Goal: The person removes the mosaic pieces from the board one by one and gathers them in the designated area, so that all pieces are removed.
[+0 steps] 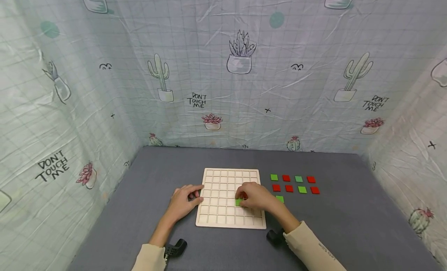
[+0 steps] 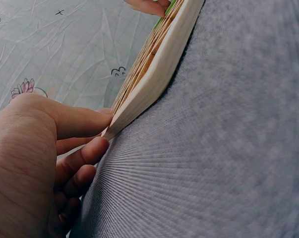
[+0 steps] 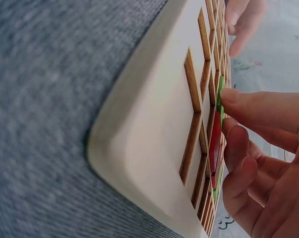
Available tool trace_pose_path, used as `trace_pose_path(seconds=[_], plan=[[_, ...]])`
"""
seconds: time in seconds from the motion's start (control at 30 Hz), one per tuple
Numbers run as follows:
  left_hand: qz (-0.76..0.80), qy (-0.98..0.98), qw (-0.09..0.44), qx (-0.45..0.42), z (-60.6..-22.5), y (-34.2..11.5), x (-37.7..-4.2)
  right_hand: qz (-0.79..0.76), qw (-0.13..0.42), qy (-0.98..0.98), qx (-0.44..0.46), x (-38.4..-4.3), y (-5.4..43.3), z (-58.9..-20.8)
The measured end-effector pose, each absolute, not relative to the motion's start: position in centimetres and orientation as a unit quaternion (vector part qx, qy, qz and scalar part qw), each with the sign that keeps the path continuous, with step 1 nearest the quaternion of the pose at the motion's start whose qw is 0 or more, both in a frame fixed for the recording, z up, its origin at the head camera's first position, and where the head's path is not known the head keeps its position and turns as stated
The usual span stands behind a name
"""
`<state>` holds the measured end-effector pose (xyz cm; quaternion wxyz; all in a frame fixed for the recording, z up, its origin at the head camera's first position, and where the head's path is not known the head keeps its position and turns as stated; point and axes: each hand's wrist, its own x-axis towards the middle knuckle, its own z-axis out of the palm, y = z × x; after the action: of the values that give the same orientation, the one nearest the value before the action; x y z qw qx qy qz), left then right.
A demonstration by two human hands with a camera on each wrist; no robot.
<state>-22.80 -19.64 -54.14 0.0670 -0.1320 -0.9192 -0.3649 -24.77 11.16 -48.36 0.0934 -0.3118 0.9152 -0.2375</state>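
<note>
A pale wooden grid board point(image 1: 218, 220) lies flat on the grey table. My left hand point(image 1: 183, 200) rests at its left edge, with the thumb and forefinger touching the edge apart from each other. Over the board's right half, my right hand point(image 1: 256, 196) pinches a green square tile point(image 1: 238, 202) at a grid cell. In the right wrist view the thumb touches that tile, and a red tile point(image 3: 215, 141) sits beside it under the curled fingers. Another bit of green point(image 3: 217, 189) shows beyond the red tile. From above, the right hand hides most of these tiles.
Right of the board, red tiles point(image 1: 311, 179) and green tiles point(image 1: 274, 177) lie in rows. One green tile point(image 1: 279, 198) is beside the right forearm. Patterned cloth point(image 1: 223, 84) hangs behind the table point(image 1: 342, 193) and along both sides.
</note>
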Motion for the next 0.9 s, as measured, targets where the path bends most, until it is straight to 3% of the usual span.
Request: trace_pose_path(seconds=[0.37, 0.9], plan=[[-0.362, -0.920, 0.068, -0.133, -54.3, -19.6, -22.8, -0.242, 0.115, 0.910, -0.315, -24.8, 10.9, -48.1], [-0.364, -0.920, 0.067, -0.132, -54.1, -19.6, -22.8, -0.278, 0.087, 0.894, -0.342, -24.6, 12.3, -47.9]])
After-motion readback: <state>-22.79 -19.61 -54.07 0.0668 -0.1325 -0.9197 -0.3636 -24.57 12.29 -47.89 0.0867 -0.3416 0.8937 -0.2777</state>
